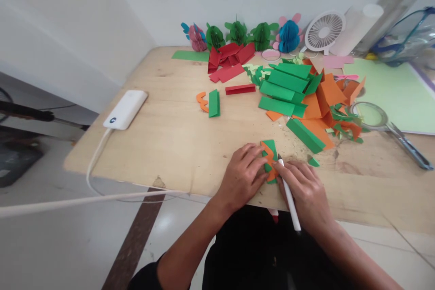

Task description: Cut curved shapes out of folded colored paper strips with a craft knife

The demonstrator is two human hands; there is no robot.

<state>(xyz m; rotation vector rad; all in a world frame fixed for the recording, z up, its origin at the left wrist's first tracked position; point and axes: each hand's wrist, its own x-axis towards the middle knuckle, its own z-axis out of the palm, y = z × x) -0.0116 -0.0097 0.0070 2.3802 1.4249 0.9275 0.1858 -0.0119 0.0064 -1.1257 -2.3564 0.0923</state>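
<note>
Near the table's front edge lies a green paper piece (271, 143) with a wavy orange paper cutout (270, 156) on top of it. Fingertips of my left hand (243, 174) press on the left side of these papers, the fingers stretched out and fairly flat. My right hand (304, 190) is closed around a white marker pen (289, 197), its dark tip pointing up and away beside the papers' right edge. Part of both papers is hidden under my fingers. Farther off, another orange cutout (201, 102) lies beside a folded green strip (214, 103).
Folded green strips (285, 80), orange paper (329, 90) and red paper (231, 56) lie piled behind my hands. Scissors (409, 145) rest at right. Paper figures (261, 35) and a small fan (324, 32) line the wall. A corded power bank (126, 109) sits left.
</note>
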